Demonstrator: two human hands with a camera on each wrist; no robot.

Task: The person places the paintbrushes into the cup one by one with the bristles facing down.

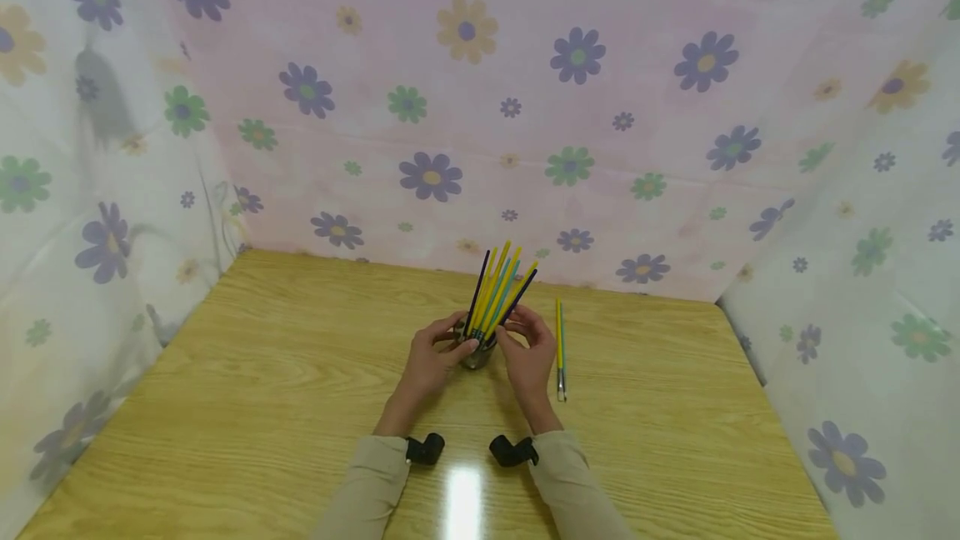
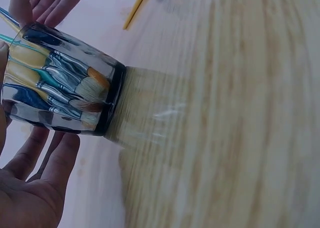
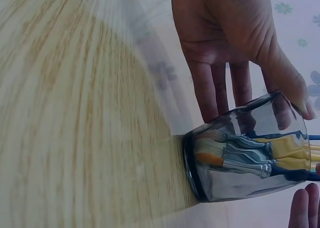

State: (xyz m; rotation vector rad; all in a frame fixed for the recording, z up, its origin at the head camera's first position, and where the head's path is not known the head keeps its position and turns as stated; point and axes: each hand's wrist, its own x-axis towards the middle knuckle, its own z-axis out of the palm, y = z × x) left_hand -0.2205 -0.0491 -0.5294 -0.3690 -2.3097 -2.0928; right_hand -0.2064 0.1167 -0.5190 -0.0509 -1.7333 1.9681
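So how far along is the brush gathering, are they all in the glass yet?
Mostly done: a bunch of paintbrushes already stands bristles-down in the glass. In hand: the left hand and right hand flank the glass, fingers at the rim. Left: one yellow brush lies on the table, right of the glass.

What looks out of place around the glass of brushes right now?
One yellow-handled paintbrush lies alone on the wooden table, right of the clear glass cup that holds the other brushes bristles-down. It lies beside the right hand, apart from the cup. Nothing looks spilled or broken.
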